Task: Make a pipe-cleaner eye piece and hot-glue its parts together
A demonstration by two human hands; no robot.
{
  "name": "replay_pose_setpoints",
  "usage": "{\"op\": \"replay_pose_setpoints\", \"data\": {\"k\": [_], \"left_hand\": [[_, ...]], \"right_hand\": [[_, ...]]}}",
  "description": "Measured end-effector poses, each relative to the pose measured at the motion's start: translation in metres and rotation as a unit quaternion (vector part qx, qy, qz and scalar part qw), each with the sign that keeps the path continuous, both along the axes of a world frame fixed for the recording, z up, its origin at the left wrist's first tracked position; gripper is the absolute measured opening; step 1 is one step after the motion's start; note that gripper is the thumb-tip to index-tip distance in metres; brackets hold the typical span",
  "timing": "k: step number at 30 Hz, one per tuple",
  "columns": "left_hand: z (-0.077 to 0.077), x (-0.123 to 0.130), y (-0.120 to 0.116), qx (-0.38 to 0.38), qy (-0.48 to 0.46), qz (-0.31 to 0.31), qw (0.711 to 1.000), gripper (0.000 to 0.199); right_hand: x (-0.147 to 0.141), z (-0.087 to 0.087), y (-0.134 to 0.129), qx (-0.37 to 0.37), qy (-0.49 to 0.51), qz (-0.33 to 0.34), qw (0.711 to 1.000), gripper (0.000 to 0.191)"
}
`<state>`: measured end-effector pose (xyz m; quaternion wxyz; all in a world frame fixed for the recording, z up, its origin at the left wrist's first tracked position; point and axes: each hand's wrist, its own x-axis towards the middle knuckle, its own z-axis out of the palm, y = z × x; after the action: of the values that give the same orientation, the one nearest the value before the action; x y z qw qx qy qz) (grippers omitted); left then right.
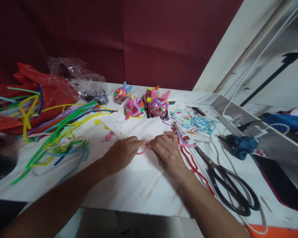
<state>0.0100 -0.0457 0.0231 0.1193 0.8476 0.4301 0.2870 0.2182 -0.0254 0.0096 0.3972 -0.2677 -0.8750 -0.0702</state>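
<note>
Maroon backdrop [149, 43] behind, white marbled tabletop [139, 198] below it. Left side: red plastic bag [58, 87] and loose pipe cleaners, mostly green [61, 125] and yellow, running diagonally from near left to far centre. Right side: scissors [214, 166] lying flat, black handles toward the person, blade tip pointing away and left. Left hand [121, 152] and right hand [167, 150] meet mid-table, fingertips nearly touching. Four small yarn-wrapped figures stand beyond them, the front-right one [159, 107] with pink ears. Two red strands [195, 168] run from beside the right hand toward the near right. Pink pipe cleaner [187, 145] is in both hands over the white paper; long axis roughly left-right, straight free end pointing right past the right hand, ending near the blade tip. Other part bends into a shallow curve between the hands, bowing toward the person. Left fingertips pinched together on it; right fingers bunched, clamped on it too. Small pink discs [109, 136] lie left of the left hand.
</note>
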Motion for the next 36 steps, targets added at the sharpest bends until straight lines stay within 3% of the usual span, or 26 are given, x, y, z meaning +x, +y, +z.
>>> {"op": "replay_pose_setpoints", "data": {"k": [4, 8, 11, 18, 28, 32, 36], "left_hand": [[0.003, 0.006, -0.003, -0.078, -0.099, 0.006, 0.992, 0.026], [-0.001, 0.010, -0.005, -0.209, -0.172, 0.030, 0.962, 0.020], [-0.007, 0.012, -0.003, -0.258, -0.218, 0.029, 0.941, 0.020], [-0.008, 0.015, -0.001, -0.279, -0.260, 0.027, 0.924, 0.026], [-0.020, 0.018, 0.001, -0.265, -0.266, 0.040, 0.926, 0.019], [-0.019, 0.016, 0.005, -0.299, -0.255, 0.054, 0.918, 0.020], [-0.019, 0.010, 0.015, -0.325, -0.238, 0.096, 0.910, 0.016]], "right_hand": [[-0.001, 0.001, -0.002, -0.028, 0.038, 0.040, 0.998, 0.020], [-0.002, -0.001, -0.003, -0.052, 0.059, 0.059, 0.995, 0.017], [-0.003, -0.005, -0.004, -0.073, 0.086, 0.061, 0.992, 0.016], [-0.006, -0.014, -0.007, -0.162, 0.156, 0.016, 0.974, 0.010], [-0.015, -0.020, -0.012, -0.199, 0.174, 0.013, 0.964, 0.012], [-0.008, -0.018, -0.010, -0.214, 0.127, 0.022, 0.968, 0.016], [0.016, -0.010, 0.001, -0.299, 0.020, -0.012, 0.954, 0.032]]}}
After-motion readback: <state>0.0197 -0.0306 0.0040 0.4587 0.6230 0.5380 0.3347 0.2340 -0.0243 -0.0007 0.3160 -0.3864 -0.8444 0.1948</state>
